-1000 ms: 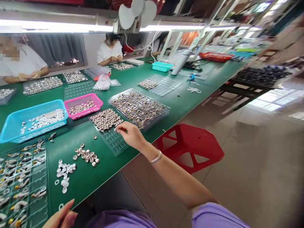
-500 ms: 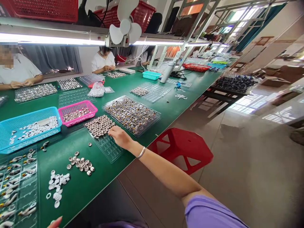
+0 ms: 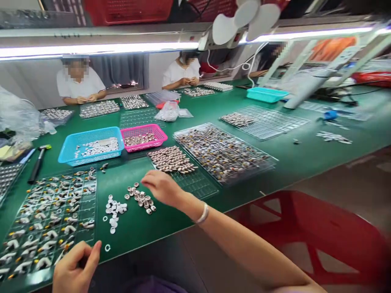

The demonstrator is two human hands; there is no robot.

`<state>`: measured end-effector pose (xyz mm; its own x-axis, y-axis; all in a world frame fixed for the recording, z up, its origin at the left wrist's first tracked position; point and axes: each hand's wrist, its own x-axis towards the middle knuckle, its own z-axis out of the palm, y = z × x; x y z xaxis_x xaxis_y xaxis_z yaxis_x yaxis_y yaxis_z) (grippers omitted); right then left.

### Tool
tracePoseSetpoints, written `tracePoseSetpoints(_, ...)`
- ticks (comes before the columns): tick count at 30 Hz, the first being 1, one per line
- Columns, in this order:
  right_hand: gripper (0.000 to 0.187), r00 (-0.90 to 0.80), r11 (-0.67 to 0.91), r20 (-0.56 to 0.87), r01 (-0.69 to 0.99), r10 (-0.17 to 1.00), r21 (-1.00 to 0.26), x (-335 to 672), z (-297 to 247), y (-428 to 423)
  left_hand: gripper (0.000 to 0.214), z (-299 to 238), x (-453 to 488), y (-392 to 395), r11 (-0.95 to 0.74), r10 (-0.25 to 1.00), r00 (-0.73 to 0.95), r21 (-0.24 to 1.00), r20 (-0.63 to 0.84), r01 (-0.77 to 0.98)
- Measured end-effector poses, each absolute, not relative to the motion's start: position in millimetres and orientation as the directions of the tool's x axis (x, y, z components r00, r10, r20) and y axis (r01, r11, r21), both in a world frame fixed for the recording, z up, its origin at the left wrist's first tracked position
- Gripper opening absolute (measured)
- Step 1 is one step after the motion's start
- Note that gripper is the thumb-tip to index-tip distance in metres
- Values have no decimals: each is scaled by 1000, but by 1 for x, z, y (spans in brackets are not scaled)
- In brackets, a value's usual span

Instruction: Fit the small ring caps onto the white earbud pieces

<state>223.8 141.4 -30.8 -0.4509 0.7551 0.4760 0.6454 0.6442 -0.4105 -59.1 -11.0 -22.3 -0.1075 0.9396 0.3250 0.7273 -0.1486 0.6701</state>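
Picking step: right hand (image 3: pixel 161 188) over loose caps (image 3: pixel 141 198), left hand (image 3: pixel 71 270) curled at the desk (image 3: pixel 171 221) edge. Whether either hand grips anything, I cannot tell. A fine pinch is needed.

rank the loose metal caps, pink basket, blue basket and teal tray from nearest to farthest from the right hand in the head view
1. loose metal caps, just left of the right hand
2. pink basket, behind it
3. blue basket, farther left
4. teal tray, far back right
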Motion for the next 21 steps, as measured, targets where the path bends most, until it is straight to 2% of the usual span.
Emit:
tracePoseSetpoints(2, 24, -577, 707, 408, 587, 708, -395, 177, -27, 160, 46, -25, -61, -9, -150, 936, -108, 654, 336, 741)
tracePoseSetpoints(5, 35, -646, 719, 321, 582, 693, -380, 119, -18, 201, 44, -30, -61, -7, -162, 953, -65, 676, 297, 719)
tracePoseSetpoints(9, 15, -627, 672, 250, 641, 737, -372, 79, -10, 244, 43, -35, -58, -8, -189, 959, -29, 710, 283, 679)
tracePoseSetpoints(13, 18, -665, 692, 226, 610, 712, -386, 60, -11, 241, 42, -37, -57, -8, -206, 957, -24, 733, 290, 648)
tracePoseSetpoints(17, 7, -752, 742, 184, 520, 633, -424, 42, -17, 217, 40, -38, -58, -9, -216, 962, 4, 755, 272, 619)
tracePoseSetpoints(21, 5, -739, 700, 160, 511, 654, -500, 33, -19, 209, 40, -36, -59, -11, -192, 969, -9, 780, 246, 595)
